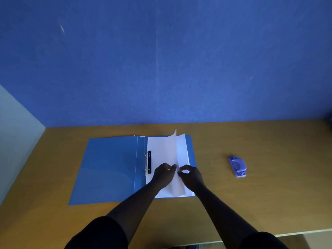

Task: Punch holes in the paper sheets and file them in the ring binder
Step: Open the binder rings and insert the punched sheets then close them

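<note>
Looking down at the desk [269, 194], we see the blue ring binder [109, 169] lying open near its far edge, towards the left side, the metal rings [147, 163] at its spine. White paper sheets [183, 155] lie on its right cover. Our left hand [164, 174] pinches the top sheet [166, 150], which curls upward along its right edge. Our right hand [191, 176] pinches the paper just beside it, thumb and forefinger curled together. The purple hole punch [237, 166] sits well apart towards the right edge.
</note>
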`<action>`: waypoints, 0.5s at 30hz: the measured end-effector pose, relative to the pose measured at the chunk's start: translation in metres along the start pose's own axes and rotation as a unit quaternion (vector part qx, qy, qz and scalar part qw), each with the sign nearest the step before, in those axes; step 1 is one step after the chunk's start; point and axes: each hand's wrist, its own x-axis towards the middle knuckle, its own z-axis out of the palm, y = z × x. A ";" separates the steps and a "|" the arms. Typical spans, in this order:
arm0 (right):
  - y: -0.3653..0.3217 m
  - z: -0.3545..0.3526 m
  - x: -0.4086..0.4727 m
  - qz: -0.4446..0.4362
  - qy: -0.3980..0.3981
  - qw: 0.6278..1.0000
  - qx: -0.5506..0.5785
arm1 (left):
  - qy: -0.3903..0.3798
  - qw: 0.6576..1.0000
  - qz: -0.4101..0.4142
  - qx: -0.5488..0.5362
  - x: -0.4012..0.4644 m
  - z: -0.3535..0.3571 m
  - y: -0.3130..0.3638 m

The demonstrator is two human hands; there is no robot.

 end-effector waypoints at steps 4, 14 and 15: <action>0.003 -0.001 -0.003 -0.048 -0.054 0.996 -0.048 | -0.019 0.997 -0.042 -0.066 -0.003 0.006 0.014; 0.010 -0.011 0.007 -0.030 0.016 0.998 -0.052 | 0.125 0.988 -0.043 0.083 0.000 -0.020 -0.004; 0.011 -0.010 0.010 -0.017 0.032 0.998 -0.043 | 0.136 0.986 -0.047 0.083 0.000 -0.026 -0.008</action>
